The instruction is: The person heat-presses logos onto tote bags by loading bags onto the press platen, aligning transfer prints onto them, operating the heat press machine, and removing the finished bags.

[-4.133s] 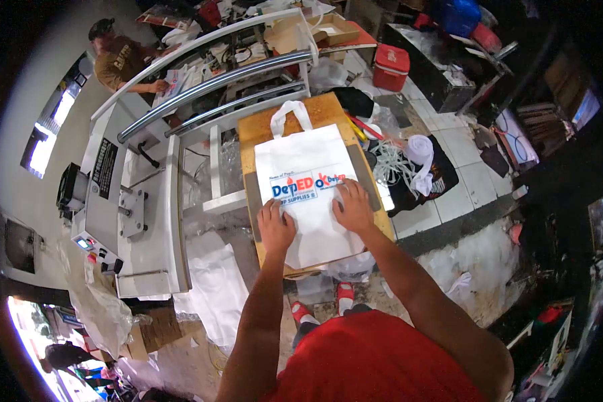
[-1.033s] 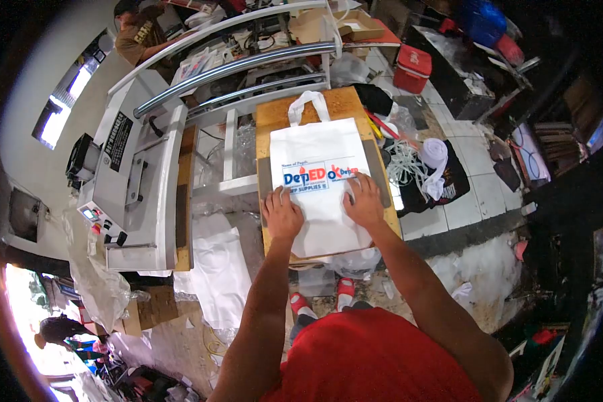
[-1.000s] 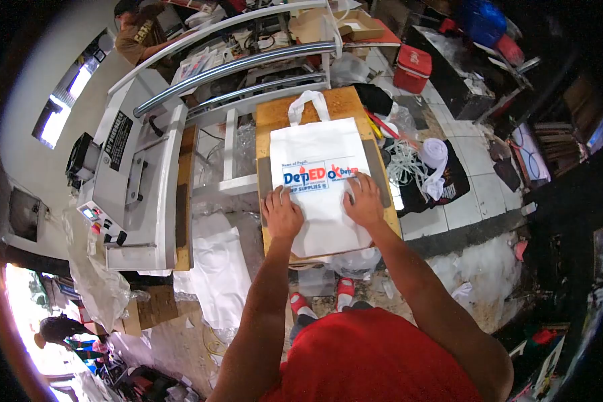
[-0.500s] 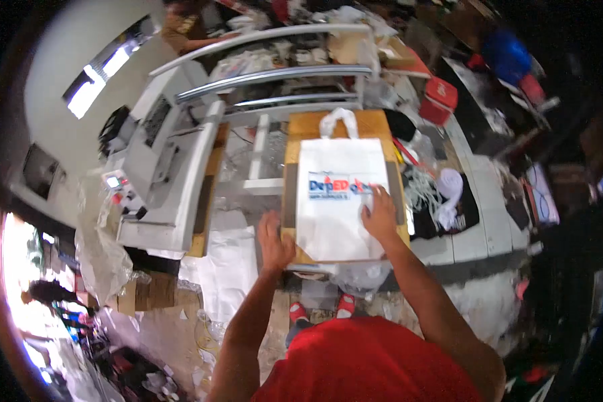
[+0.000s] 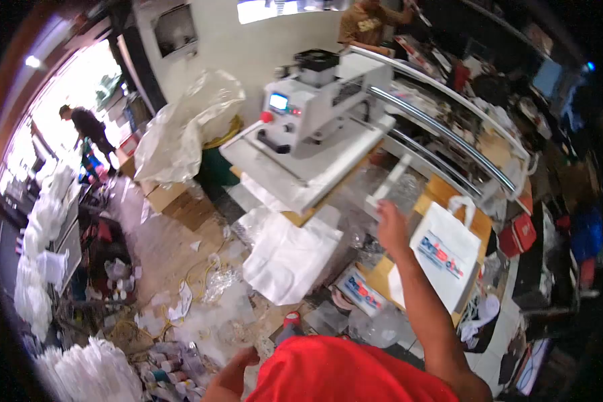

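A white tote bag (image 5: 447, 258) with blue and red lettering lies flat on a brown board (image 5: 430, 195), its handles toward the far edge. My right hand (image 5: 391, 226) is raised beside the board's left edge, apart from the bag, its fingers loosely apart and nothing visible in them. Low beside my red shirt is my left hand (image 5: 246, 357), near no object; its fingers are blurred and hard to read. Below the board's near left corner shows another piece with the same print (image 5: 359, 289). Plain white bags (image 5: 293, 258) hang under the heat press (image 5: 301, 144).
Metal rails (image 5: 442, 137) run behind the board. Cardboard boxes (image 5: 181, 204) and a large clear plastic bag (image 5: 184, 130) stand left of the press. Plastic scraps litter the floor (image 5: 228, 321). One person (image 5: 372, 23) is behind the press, another (image 5: 90, 130) by the bright doorway.
My view has swung left, bringing the doorway and floor into sight. My right hand has lifted off the tote bag, and my left hand has dropped from the board's edge to my side.
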`<act>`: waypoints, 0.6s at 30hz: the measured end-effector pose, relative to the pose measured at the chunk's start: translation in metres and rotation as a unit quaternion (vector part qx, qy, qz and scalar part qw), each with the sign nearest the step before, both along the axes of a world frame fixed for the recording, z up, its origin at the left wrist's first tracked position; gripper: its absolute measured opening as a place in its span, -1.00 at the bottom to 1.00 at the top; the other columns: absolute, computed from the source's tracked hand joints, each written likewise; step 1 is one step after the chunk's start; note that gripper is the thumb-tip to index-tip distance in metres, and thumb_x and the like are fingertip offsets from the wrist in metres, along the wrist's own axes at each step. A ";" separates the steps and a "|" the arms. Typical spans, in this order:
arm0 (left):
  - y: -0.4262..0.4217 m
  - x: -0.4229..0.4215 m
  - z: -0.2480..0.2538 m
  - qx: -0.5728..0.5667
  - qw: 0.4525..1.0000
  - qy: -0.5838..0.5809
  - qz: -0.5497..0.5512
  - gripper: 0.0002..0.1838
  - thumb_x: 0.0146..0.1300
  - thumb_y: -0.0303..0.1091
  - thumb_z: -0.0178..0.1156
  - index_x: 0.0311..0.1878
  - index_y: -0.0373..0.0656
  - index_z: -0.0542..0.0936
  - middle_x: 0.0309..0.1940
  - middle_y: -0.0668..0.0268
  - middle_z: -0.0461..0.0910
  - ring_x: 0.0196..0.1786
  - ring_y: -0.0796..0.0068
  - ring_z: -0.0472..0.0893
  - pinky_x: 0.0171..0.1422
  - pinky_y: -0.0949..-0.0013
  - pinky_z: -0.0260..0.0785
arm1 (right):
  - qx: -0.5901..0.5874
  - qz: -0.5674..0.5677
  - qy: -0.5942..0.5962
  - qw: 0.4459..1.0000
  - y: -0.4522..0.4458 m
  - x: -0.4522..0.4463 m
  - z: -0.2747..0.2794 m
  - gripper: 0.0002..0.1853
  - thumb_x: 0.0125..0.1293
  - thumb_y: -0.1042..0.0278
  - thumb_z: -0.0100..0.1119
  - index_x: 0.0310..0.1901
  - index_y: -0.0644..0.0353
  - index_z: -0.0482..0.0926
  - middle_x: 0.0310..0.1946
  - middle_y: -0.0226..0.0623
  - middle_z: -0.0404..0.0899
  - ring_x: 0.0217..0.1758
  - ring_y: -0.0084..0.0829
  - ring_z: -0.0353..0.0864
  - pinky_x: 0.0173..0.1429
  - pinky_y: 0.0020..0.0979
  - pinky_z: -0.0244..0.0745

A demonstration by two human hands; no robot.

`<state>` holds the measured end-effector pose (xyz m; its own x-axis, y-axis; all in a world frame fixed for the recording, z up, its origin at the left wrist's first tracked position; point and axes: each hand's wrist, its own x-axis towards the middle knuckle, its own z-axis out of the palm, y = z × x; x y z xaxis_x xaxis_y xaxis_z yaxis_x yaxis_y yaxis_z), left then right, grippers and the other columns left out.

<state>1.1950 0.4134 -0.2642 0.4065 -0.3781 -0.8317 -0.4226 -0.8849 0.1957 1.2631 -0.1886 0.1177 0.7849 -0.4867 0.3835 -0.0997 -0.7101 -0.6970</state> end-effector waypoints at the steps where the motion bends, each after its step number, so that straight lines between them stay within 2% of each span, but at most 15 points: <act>1: 0.023 -0.008 -0.027 0.010 0.998 0.020 -0.052 -0.52 0.16 -0.17 0.09 0.09 -0.21 0.64 0.13 -0.05 0.62 0.21 -0.02 0.60 0.27 0.03 0.47 | -0.062 0.066 -0.013 0.996 0.023 0.044 0.003 -0.66 0.26 0.64 -0.04 0.09 0.32 0.47 0.03 0.12 0.55 0.17 0.11 0.53 0.30 -0.05 0.41; 2: 0.041 -0.014 -0.041 0.016 0.994 0.041 -0.103 -0.52 0.18 -0.12 0.07 0.04 -0.23 0.68 0.12 -0.05 0.64 0.21 0.00 0.61 0.28 0.05 0.47 | -0.104 0.148 -0.088 0.980 0.046 0.088 0.011 -0.65 0.21 0.68 -0.05 0.05 0.32 0.45 0.07 0.11 0.48 0.24 0.11 0.45 0.35 -0.05 0.35; 3: 0.050 -0.020 -0.044 -0.052 0.988 0.005 -0.142 -0.49 0.19 -0.09 0.07 0.06 -0.23 0.67 0.05 -0.02 0.68 0.18 0.01 0.63 0.24 0.09 0.49 | -0.108 0.173 -0.078 0.976 0.077 0.127 0.030 -0.68 0.19 0.66 -0.04 0.01 0.30 0.45 0.06 0.10 0.48 0.24 0.11 0.44 0.37 -0.03 0.33; 4: 0.049 -0.027 -0.015 -0.056 0.996 -0.007 0.062 -0.51 0.20 -0.08 0.07 0.07 -0.20 0.67 0.03 0.00 0.69 0.17 0.00 0.63 0.24 0.09 0.49 | -0.141 0.188 -0.102 0.967 0.092 0.174 0.027 -0.68 0.19 0.60 0.01 0.02 0.30 0.46 0.06 0.12 0.50 0.23 0.11 0.45 0.36 -0.03 0.35; 5: 0.034 -0.034 0.046 -0.097 0.957 -0.038 0.270 -0.52 0.22 -0.08 0.07 0.07 -0.17 0.67 0.00 0.02 0.70 0.16 -0.01 0.63 0.24 0.09 0.49 | -0.174 0.202 -0.125 0.956 0.105 0.222 0.021 -0.67 0.20 0.54 0.05 0.03 0.30 0.47 0.05 0.13 0.51 0.23 0.11 0.45 0.35 -0.04 0.36; 6: 0.042 -0.036 0.050 -0.098 0.971 -0.048 0.211 -0.54 0.23 -0.09 0.07 0.07 -0.15 0.67 -0.01 0.01 0.70 0.15 -0.03 0.63 0.25 0.10 0.49 | -0.243 0.166 -0.186 0.938 0.118 0.271 0.010 -0.60 0.19 0.47 0.11 0.10 0.31 0.48 0.07 0.13 0.53 0.23 0.11 0.46 0.34 0.00 0.37; 7: 0.050 -0.038 0.053 -0.100 0.981 -0.060 0.153 -0.56 0.24 -0.10 0.08 0.07 -0.13 0.67 -0.02 0.00 0.70 0.14 -0.04 0.64 0.25 0.10 0.49 | -0.255 0.139 -0.110 0.950 0.129 0.299 0.010 -0.55 0.24 0.37 0.13 0.17 0.32 0.46 0.14 0.10 0.51 0.24 0.07 0.47 0.35 0.00 0.37; 9: 0.055 -0.060 0.060 -0.120 0.893 -0.078 0.427 -0.57 0.24 -0.14 0.08 0.07 -0.16 0.66 -0.04 -0.04 0.70 0.11 -0.05 0.65 0.25 0.09 0.49 | -0.309 0.114 -0.020 0.944 0.133 0.358 -0.011 -0.44 0.36 0.15 0.11 0.31 0.27 0.38 0.22 0.04 0.47 0.20 0.00 0.55 0.30 -0.01 0.42; 10: 0.057 -0.068 0.064 -0.098 0.883 -0.085 0.450 -0.56 0.23 -0.13 0.10 0.07 -0.17 0.66 -0.05 -0.05 0.70 0.08 -0.06 0.66 0.26 0.08 0.48 | -0.273 0.061 0.131 0.951 0.152 0.356 0.014 -0.41 0.38 0.10 0.11 0.35 0.22 0.34 0.19 0.04 0.48 0.13 -0.01 0.59 0.20 -0.01 0.50; 12: 0.078 -0.099 0.025 -0.104 0.886 -0.080 0.446 -0.57 0.23 -0.13 0.10 0.06 -0.16 0.66 -0.06 -0.06 0.70 0.08 -0.07 0.66 0.24 0.07 0.49 | -0.266 0.025 0.112 0.957 0.153 0.361 0.014 -0.49 0.39 0.22 0.08 0.34 0.13 0.37 0.07 0.05 0.58 0.15 0.02 0.60 0.12 0.02 0.53; 13: 0.092 -0.109 0.012 -0.117 0.895 -0.070 0.424 -0.57 0.23 -0.14 0.10 0.05 -0.16 0.67 -0.06 -0.06 0.70 0.08 -0.09 0.66 0.22 0.07 0.50 | -0.245 0.060 0.136 0.958 0.149 0.361 0.020 -0.52 0.43 0.21 0.00 0.35 0.08 0.37 0.06 0.07 0.60 0.15 0.04 0.61 0.14 0.02 0.53; 15: 0.096 -0.108 0.041 -0.078 0.891 0.008 0.447 -0.59 0.22 -0.14 0.13 0.03 -0.15 0.68 -0.08 -0.04 0.71 0.05 -0.04 0.68 0.18 0.06 0.52 | -0.226 0.077 0.136 0.961 0.145 0.342 0.035 -0.60 0.48 0.21 -0.12 0.29 0.00 0.44 0.09 0.05 0.62 0.19 0.03 0.60 0.19 0.02 0.50; 16: 0.102 -0.104 0.045 -0.070 0.899 0.023 0.432 -0.59 0.21 -0.14 0.15 0.02 -0.16 0.68 -0.10 -0.03 0.72 0.02 0.02 0.70 0.14 0.08 0.54 | -0.179 0.050 0.145 0.972 0.140 0.349 0.022 -0.63 0.46 0.18 -0.08 0.20 0.03 0.53 0.12 0.03 0.61 0.19 0.09 0.59 0.23 0.02 0.47; 17: 0.108 -0.101 0.047 -0.062 0.906 0.037 0.417 -0.59 0.19 -0.14 0.18 0.02 -0.18 0.67 -0.12 -0.02 0.72 -0.01 0.07 0.71 0.10 0.09 0.56 | -0.210 -0.003 0.063 0.976 0.141 0.348 0.011 -0.65 0.46 0.13 -0.05 0.14 0.03 0.58 0.14 0.02 0.61 0.19 0.13 0.57 0.26 0.06 0.43; 18: 0.118 -0.096 0.041 -0.061 0.917 0.039 0.393 -0.60 0.19 -0.14 0.19 0.01 -0.18 0.67 -0.12 -0.01 0.73 -0.02 0.08 0.71 0.10 0.10 0.56 | -0.226 -0.003 0.087 0.970 0.142 0.340 0.013 -0.68 0.40 0.20 -0.02 0.08 0.03 0.60 0.05 -0.02 0.65 0.12 0.09 0.62 0.17 0.10 0.46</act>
